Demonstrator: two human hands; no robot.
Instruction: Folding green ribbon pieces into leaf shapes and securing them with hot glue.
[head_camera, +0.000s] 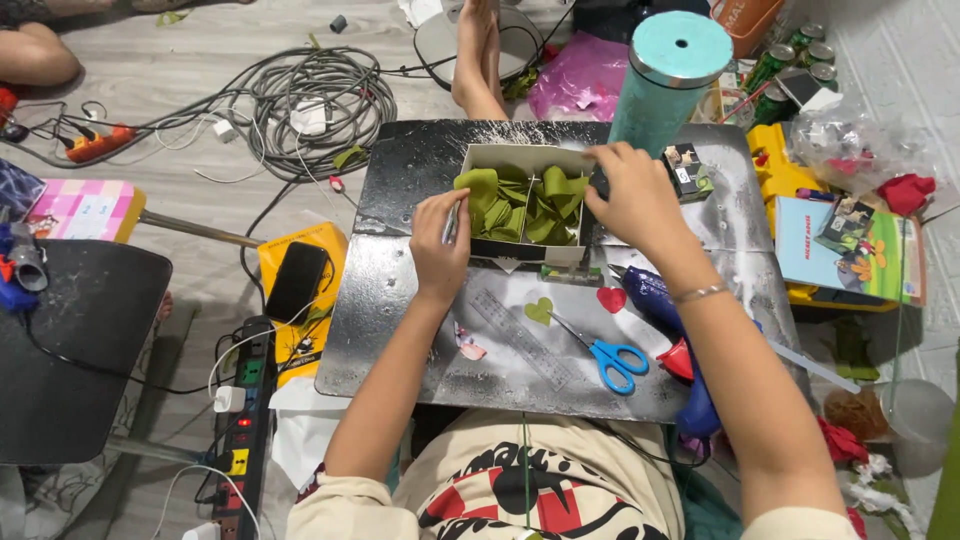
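A white cardboard box (520, 155) full of green paper pieces (522, 205) sits on a dark, scuffed board (400, 300) across my lap. My left hand (440, 240) rests at the box's left front corner and pinches a thin silvery tool (450, 225). My right hand (630, 195) grips the box's right wall with fingers curled over its rim. Blue-handled scissors (605, 352), a clear ruler (520, 335), a green paper heart (539, 310) and a red paper heart (611, 298) lie on the board in front of the box.
A teal tumbler (665, 80) stands behind the box. A blue glue gun (665, 320) lies at the board's right. Tangled cables (310, 100) and a power strip (245, 400) are at left, a black stool (70, 350) further left. Another person's foot (478, 60) is beyond the board.
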